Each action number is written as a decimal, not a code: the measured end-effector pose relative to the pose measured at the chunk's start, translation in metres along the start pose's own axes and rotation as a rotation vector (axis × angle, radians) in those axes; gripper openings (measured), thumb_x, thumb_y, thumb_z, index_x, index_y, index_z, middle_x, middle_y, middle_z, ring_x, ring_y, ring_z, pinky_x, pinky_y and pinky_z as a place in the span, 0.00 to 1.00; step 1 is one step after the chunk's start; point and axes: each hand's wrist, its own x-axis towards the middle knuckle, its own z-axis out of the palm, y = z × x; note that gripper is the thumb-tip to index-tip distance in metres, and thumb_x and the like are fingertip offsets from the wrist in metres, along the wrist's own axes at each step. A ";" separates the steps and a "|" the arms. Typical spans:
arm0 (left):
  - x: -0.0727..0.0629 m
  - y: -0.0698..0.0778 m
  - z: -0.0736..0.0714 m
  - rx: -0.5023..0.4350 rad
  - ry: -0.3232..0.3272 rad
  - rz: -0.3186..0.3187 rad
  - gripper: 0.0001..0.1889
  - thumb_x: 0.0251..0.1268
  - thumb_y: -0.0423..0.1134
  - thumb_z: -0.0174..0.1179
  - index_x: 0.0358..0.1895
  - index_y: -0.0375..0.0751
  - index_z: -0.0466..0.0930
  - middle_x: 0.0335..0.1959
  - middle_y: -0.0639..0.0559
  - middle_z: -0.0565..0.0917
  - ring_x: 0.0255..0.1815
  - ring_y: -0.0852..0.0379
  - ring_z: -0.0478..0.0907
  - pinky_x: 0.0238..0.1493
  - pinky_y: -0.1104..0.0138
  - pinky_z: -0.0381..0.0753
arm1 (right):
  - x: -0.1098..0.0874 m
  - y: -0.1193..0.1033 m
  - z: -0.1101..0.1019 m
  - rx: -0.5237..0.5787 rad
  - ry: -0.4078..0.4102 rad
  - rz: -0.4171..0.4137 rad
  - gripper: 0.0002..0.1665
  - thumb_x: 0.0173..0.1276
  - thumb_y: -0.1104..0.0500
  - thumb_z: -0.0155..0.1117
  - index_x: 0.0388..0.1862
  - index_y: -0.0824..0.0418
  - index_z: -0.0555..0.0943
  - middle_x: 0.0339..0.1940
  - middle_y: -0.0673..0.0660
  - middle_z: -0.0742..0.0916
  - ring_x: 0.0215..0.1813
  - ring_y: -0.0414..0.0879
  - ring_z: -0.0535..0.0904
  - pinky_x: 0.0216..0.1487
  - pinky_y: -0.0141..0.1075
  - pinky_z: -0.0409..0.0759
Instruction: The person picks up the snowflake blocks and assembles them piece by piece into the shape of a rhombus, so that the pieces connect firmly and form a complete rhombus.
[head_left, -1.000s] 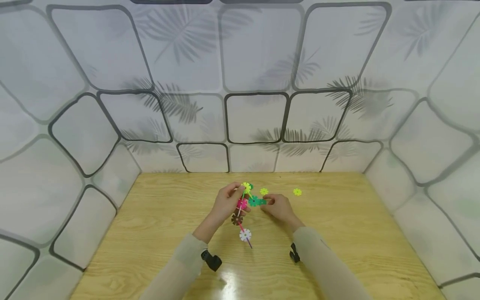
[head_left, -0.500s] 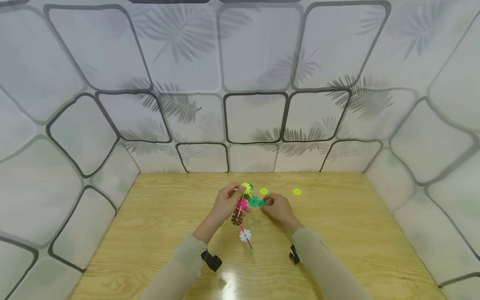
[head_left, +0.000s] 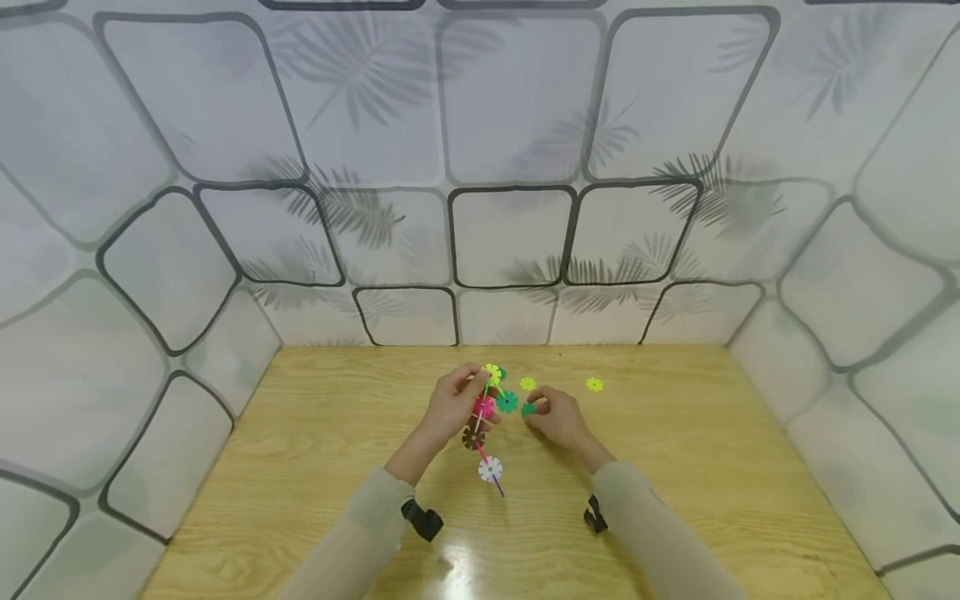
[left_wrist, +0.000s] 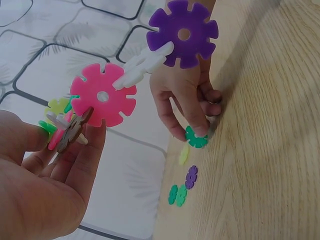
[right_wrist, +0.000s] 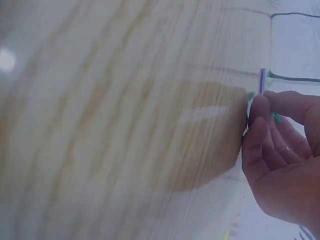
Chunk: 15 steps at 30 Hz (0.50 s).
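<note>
My left hand [head_left: 456, 406] holds up a chain of notched plastic discs slotted together. A yellow disc [head_left: 491, 374] tops it, then come a pink disc [head_left: 483, 407], a brown disc [head_left: 473, 438] and a white disc [head_left: 490, 469]. A purple disc [left_wrist: 192, 30] ends the chain. Beside it in the head view shows a green disc [head_left: 507, 402]; I cannot tell whether it is joined on. My right hand [head_left: 562, 417] pinches a small green disc [left_wrist: 196, 142], apart from the chain. In the right wrist view that disc is mostly hidden by the fingers.
Yellow discs lie on the wooden table [head_left: 675, 483], one near the right hand [head_left: 527, 383] and another yellow disc [head_left: 594, 384] farther right. The left wrist view shows a loose purple disc [left_wrist: 191, 177] and green discs [left_wrist: 181, 196]. Patterned fabric walls [head_left: 510, 242] enclose the table.
My right hand has drawn slightly right and towards me with its small green disc. A gap now shows between that disc and the green one beside the chain. My left hand stays put.
</note>
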 end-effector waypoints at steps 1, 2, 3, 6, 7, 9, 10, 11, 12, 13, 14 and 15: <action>0.000 0.000 0.000 -0.001 -0.001 0.000 0.14 0.86 0.40 0.51 0.55 0.32 0.80 0.39 0.37 0.88 0.23 0.53 0.89 0.25 0.58 0.91 | -0.002 -0.001 -0.001 0.031 -0.008 0.008 0.17 0.65 0.64 0.75 0.51 0.63 0.84 0.35 0.60 0.89 0.34 0.46 0.84 0.35 0.35 0.83; 0.000 0.000 0.000 -0.001 -0.003 0.000 0.14 0.86 0.40 0.51 0.55 0.32 0.79 0.39 0.37 0.88 0.23 0.53 0.89 0.25 0.58 0.91 | -0.003 -0.001 -0.002 0.056 -0.013 0.013 0.17 0.65 0.64 0.75 0.52 0.65 0.84 0.34 0.60 0.90 0.32 0.46 0.85 0.34 0.35 0.84; 0.000 0.001 0.000 -0.001 -0.005 0.000 0.14 0.86 0.40 0.51 0.56 0.32 0.79 0.39 0.37 0.88 0.23 0.53 0.89 0.25 0.58 0.91 | -0.004 -0.002 -0.004 0.086 -0.019 0.022 0.18 0.65 0.65 0.74 0.53 0.65 0.83 0.33 0.60 0.90 0.31 0.45 0.86 0.32 0.34 0.84; 0.001 0.001 0.001 0.004 -0.009 0.000 0.14 0.86 0.40 0.51 0.57 0.33 0.79 0.40 0.36 0.88 0.23 0.53 0.89 0.25 0.58 0.91 | -0.009 -0.007 -0.009 0.160 -0.033 0.044 0.19 0.67 0.66 0.73 0.56 0.66 0.83 0.31 0.60 0.91 0.28 0.46 0.87 0.31 0.34 0.85; 0.001 0.001 0.001 0.006 -0.009 -0.001 0.14 0.86 0.40 0.51 0.57 0.33 0.79 0.40 0.35 0.88 0.23 0.54 0.89 0.25 0.58 0.91 | -0.011 -0.009 -0.010 0.182 -0.036 0.044 0.19 0.67 0.67 0.72 0.56 0.67 0.82 0.31 0.60 0.91 0.28 0.47 0.88 0.32 0.34 0.86; 0.001 0.001 0.001 0.008 -0.008 -0.004 0.14 0.86 0.40 0.51 0.57 0.33 0.79 0.41 0.35 0.88 0.23 0.54 0.89 0.25 0.59 0.91 | -0.014 -0.013 -0.014 0.228 -0.046 0.038 0.19 0.70 0.68 0.70 0.59 0.69 0.81 0.33 0.65 0.91 0.31 0.50 0.89 0.34 0.38 0.90; 0.001 0.001 0.001 0.008 -0.008 -0.006 0.14 0.86 0.40 0.51 0.57 0.33 0.79 0.41 0.35 0.88 0.23 0.54 0.89 0.25 0.59 0.91 | -0.016 -0.015 -0.016 0.250 -0.053 0.027 0.20 0.71 0.69 0.69 0.60 0.70 0.80 0.34 0.67 0.91 0.32 0.53 0.90 0.36 0.40 0.91; 0.002 0.001 0.001 0.009 -0.008 -0.002 0.14 0.86 0.40 0.50 0.57 0.32 0.79 0.41 0.34 0.88 0.23 0.54 0.89 0.24 0.59 0.91 | -0.017 -0.018 -0.018 0.280 -0.061 0.017 0.20 0.72 0.70 0.68 0.61 0.71 0.79 0.35 0.70 0.91 0.33 0.56 0.91 0.37 0.43 0.92; 0.002 0.001 0.001 0.007 -0.007 -0.001 0.14 0.86 0.40 0.50 0.57 0.32 0.79 0.41 0.35 0.88 0.23 0.54 0.89 0.24 0.60 0.91 | -0.019 -0.020 -0.020 0.304 -0.067 0.001 0.20 0.73 0.70 0.67 0.62 0.72 0.78 0.37 0.73 0.90 0.35 0.59 0.91 0.39 0.46 0.93; 0.002 0.000 0.001 0.004 -0.005 -0.003 0.14 0.86 0.40 0.50 0.57 0.32 0.79 0.40 0.35 0.88 0.23 0.54 0.89 0.24 0.60 0.91 | -0.020 -0.022 -0.022 0.330 -0.073 -0.014 0.20 0.73 0.70 0.66 0.62 0.73 0.77 0.38 0.75 0.90 0.37 0.62 0.91 0.40 0.49 0.93; 0.003 0.000 0.001 0.001 -0.004 -0.002 0.14 0.86 0.40 0.50 0.57 0.32 0.79 0.40 0.36 0.88 0.23 0.54 0.89 0.24 0.60 0.91 | -0.022 -0.024 -0.024 0.352 -0.078 -0.027 0.21 0.74 0.71 0.66 0.63 0.74 0.76 0.39 0.77 0.89 0.38 0.64 0.91 0.42 0.51 0.93; 0.003 0.000 0.001 0.000 -0.002 -0.001 0.14 0.86 0.39 0.50 0.57 0.32 0.79 0.40 0.36 0.88 0.23 0.54 0.89 0.24 0.60 0.91 | -0.023 -0.026 -0.026 0.369 -0.081 -0.035 0.21 0.74 0.70 0.66 0.63 0.74 0.76 0.39 0.77 0.89 0.39 0.66 0.91 0.42 0.52 0.93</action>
